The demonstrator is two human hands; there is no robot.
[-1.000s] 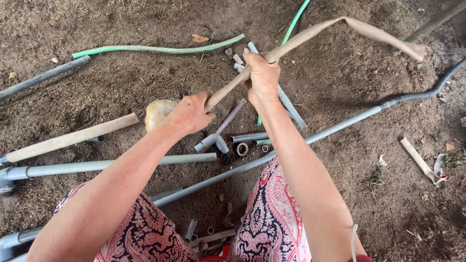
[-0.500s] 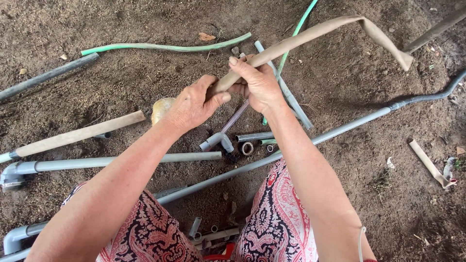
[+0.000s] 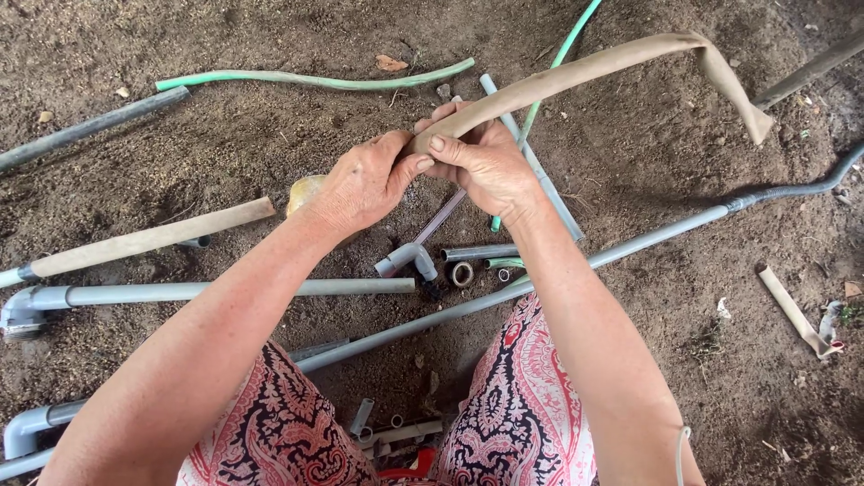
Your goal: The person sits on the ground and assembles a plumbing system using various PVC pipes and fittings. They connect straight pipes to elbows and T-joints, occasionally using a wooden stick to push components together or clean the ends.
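Both of my hands meet at the near end of a flat tan hose (image 3: 594,67). My left hand (image 3: 360,184) pinches the hose end between thumb and fingers. My right hand (image 3: 481,162) grips the same hose just behind it. The hose runs up and to the right, then folds down at its far end. Below my hands lie a grey pipe elbow fitting (image 3: 409,259) and a small ring-shaped coupling (image 3: 462,273) on the soil.
Grey pipes (image 3: 234,291) lie across the dirt, one long pipe (image 3: 630,247) running to the right. A green hose (image 3: 315,79) curves at the top. Another tan hose piece (image 3: 148,238) lies at left, a short tan strip (image 3: 792,310) at right. A yellowish lump (image 3: 304,191) sits behind my left hand.
My left hand has slid up the hose from its lower end and now meets my right hand. The hose end has risen with them.
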